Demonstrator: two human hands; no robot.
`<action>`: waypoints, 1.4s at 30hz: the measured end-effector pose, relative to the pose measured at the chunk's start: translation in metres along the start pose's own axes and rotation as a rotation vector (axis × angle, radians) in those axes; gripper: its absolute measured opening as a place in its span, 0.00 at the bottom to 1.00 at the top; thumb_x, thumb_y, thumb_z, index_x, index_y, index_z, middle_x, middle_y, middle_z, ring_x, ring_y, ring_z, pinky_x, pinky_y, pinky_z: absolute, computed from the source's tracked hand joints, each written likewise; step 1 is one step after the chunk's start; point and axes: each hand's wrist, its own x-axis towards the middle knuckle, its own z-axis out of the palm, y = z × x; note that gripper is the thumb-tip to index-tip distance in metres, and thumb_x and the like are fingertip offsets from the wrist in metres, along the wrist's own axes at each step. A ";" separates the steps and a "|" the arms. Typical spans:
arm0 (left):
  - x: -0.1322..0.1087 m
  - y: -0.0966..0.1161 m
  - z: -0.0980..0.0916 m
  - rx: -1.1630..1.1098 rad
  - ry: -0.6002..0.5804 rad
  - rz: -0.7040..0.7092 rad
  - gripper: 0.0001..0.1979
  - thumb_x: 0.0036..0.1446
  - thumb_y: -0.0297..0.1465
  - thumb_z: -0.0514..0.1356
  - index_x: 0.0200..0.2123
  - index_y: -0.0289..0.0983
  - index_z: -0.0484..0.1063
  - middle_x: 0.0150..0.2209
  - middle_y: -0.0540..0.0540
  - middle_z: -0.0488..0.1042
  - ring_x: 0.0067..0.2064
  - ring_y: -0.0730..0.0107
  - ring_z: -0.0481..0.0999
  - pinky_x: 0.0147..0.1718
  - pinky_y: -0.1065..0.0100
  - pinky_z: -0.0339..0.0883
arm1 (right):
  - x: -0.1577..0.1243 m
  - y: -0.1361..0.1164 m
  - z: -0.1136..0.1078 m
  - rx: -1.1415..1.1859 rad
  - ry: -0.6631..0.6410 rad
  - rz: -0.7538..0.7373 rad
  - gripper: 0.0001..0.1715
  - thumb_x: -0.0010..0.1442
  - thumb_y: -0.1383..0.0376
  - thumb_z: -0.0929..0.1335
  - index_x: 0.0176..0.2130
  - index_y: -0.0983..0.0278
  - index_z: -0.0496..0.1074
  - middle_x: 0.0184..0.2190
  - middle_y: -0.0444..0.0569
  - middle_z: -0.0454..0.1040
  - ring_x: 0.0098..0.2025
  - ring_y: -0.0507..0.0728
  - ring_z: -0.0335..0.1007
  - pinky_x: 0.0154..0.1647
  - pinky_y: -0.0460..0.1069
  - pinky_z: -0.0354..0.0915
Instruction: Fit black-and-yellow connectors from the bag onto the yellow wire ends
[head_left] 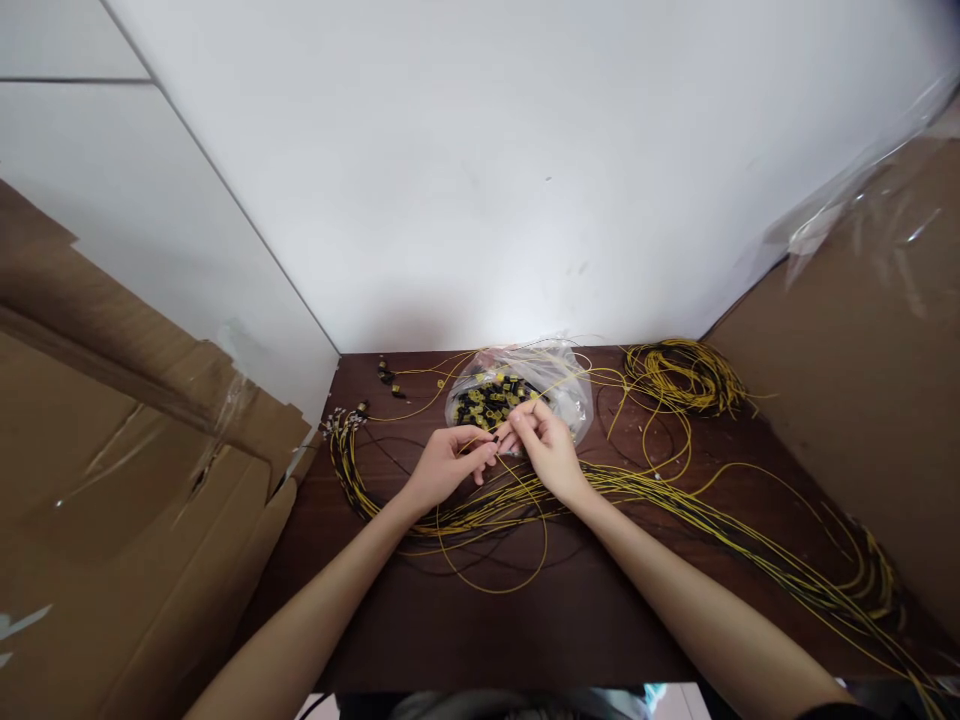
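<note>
1. the left hand [448, 465] was nearly closed, its thumb and fingers pinching a small black piece [495, 440] above the middle of the table [525, 650].
2. the right hand [549, 448] was just beside it, thumb and forefinger drawn together; what they gripped, if anything, could not be told.
3. a thin yellow wire [495, 592] looped below both hands, toward the table's near edge.
4. under the hands a bundle of yellow and black wires [712, 525] ran from near the left edge to the near right corner.
5. just beyond the hands lay a clear plastic bag [576, 395], with yellow-and-black pieces [487, 397] in it.
6. a few loose pieces [385, 375] sat near the far left corner, and a wire coil [679, 375] near the far right one.
7. cardboard [847, 320] stood along the right edge.
</note>
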 end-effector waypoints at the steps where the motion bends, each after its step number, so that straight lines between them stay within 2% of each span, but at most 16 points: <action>1: 0.000 0.000 0.000 0.001 -0.004 -0.008 0.13 0.51 0.36 0.62 0.31 0.30 0.73 0.25 0.48 0.73 0.20 0.79 0.68 0.22 0.74 0.65 | 0.000 0.001 0.000 0.023 0.006 -0.002 0.14 0.62 0.54 0.62 0.35 0.63 0.63 0.25 0.44 0.74 0.23 0.50 0.71 0.26 0.45 0.65; 3: 0.000 0.000 0.000 -0.005 -0.014 -0.020 0.13 0.51 0.36 0.62 0.32 0.29 0.73 0.25 0.48 0.73 0.21 0.78 0.69 0.23 0.74 0.66 | 0.000 0.001 0.000 0.032 0.003 -0.018 0.14 0.62 0.54 0.63 0.36 0.63 0.63 0.25 0.44 0.73 0.24 0.50 0.70 0.26 0.45 0.66; 8: 0.001 -0.002 0.000 -0.024 -0.039 -0.006 0.13 0.52 0.36 0.61 0.31 0.29 0.73 0.26 0.48 0.73 0.22 0.78 0.70 0.23 0.73 0.69 | 0.000 -0.001 -0.001 -0.145 -0.050 -0.053 0.14 0.58 0.55 0.66 0.32 0.64 0.69 0.24 0.45 0.73 0.26 0.51 0.70 0.29 0.46 0.66; 14: 0.001 -0.004 -0.001 -0.032 -0.053 -0.009 0.12 0.53 0.35 0.61 0.32 0.30 0.73 0.27 0.47 0.73 0.22 0.77 0.71 0.25 0.73 0.69 | 0.000 0.000 -0.001 0.028 -0.006 -0.023 0.15 0.62 0.52 0.62 0.34 0.62 0.62 0.26 0.44 0.73 0.24 0.50 0.71 0.26 0.45 0.65; 20: 0.001 -0.003 -0.001 -0.033 -0.063 0.022 0.11 0.53 0.34 0.61 0.31 0.30 0.73 0.27 0.47 0.74 0.23 0.78 0.71 0.25 0.73 0.69 | 0.000 -0.001 -0.002 -0.171 -0.065 -0.062 0.14 0.58 0.55 0.67 0.31 0.64 0.68 0.23 0.44 0.72 0.26 0.51 0.69 0.29 0.46 0.65; 26: 0.001 -0.002 0.000 -0.015 -0.071 0.041 0.10 0.54 0.33 0.60 0.30 0.30 0.73 0.27 0.47 0.74 0.23 0.78 0.70 0.25 0.74 0.69 | 0.000 0.000 -0.001 0.018 -0.023 -0.037 0.14 0.62 0.55 0.62 0.33 0.63 0.63 0.26 0.44 0.72 0.24 0.49 0.70 0.27 0.45 0.65; 32: 0.003 0.000 0.000 -0.015 -0.063 0.038 0.10 0.53 0.33 0.60 0.30 0.30 0.74 0.26 0.48 0.74 0.23 0.79 0.70 0.25 0.75 0.68 | -0.001 -0.001 -0.001 -0.189 -0.061 -0.058 0.13 0.58 0.56 0.67 0.31 0.64 0.68 0.23 0.44 0.71 0.26 0.51 0.69 0.29 0.46 0.65; 38: 0.002 -0.001 -0.001 -0.043 -0.057 0.009 0.10 0.53 0.34 0.61 0.31 0.30 0.74 0.26 0.47 0.74 0.23 0.79 0.70 0.25 0.75 0.68 | 0.000 -0.001 -0.001 0.016 -0.027 -0.035 0.14 0.61 0.54 0.63 0.34 0.63 0.64 0.26 0.44 0.72 0.24 0.50 0.70 0.26 0.45 0.66; 42: 0.001 -0.001 0.000 -0.066 -0.054 -0.006 0.11 0.52 0.34 0.62 0.31 0.30 0.74 0.27 0.47 0.74 0.23 0.78 0.70 0.25 0.75 0.68 | 0.000 -0.002 -0.001 -0.101 -0.053 -0.052 0.14 0.58 0.54 0.66 0.33 0.63 0.68 0.24 0.44 0.72 0.25 0.51 0.70 0.27 0.46 0.65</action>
